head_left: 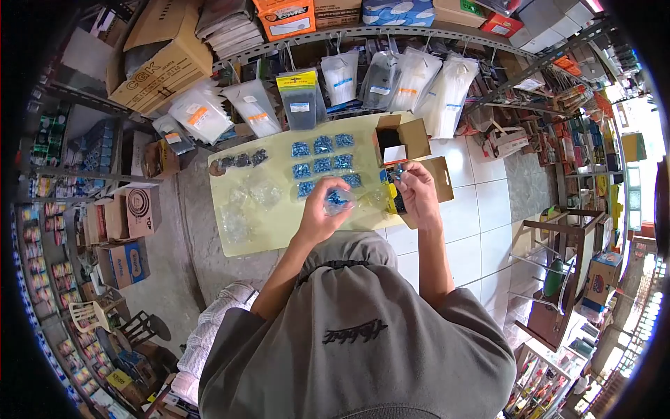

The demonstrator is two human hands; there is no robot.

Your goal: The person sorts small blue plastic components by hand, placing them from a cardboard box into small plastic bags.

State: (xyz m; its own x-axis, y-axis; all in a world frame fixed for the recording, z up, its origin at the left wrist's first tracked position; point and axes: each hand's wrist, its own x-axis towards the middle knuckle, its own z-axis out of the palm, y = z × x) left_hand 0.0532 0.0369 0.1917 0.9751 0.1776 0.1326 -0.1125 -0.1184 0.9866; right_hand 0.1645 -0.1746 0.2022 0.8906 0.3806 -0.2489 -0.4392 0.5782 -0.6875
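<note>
The person's left hand [325, 209] holds a small clear bag [338, 202] with blue pieces inside, fingers curled around its side. The right hand [417, 187] is nearly closed, thumb and fingertips pinching a small blue piece [398, 172] to the right of the bag and apart from it. Beneath both hands lies the pale yellow surface [279, 236]. Crumpled clear plastic [239, 218] is spread over its left part, and an open carton [441, 179] is beside the right hand. Beyond the left hand, packets of blue pieces [322, 165] lie in rows, partly hidden by that hand at the near end. Dark packets [241, 160] line up near the far left corner, and another open carton [414, 137] stands at the far right. Farther off, bags of pale strips [417, 78] hang below a metal shelf [377, 31].
</note>
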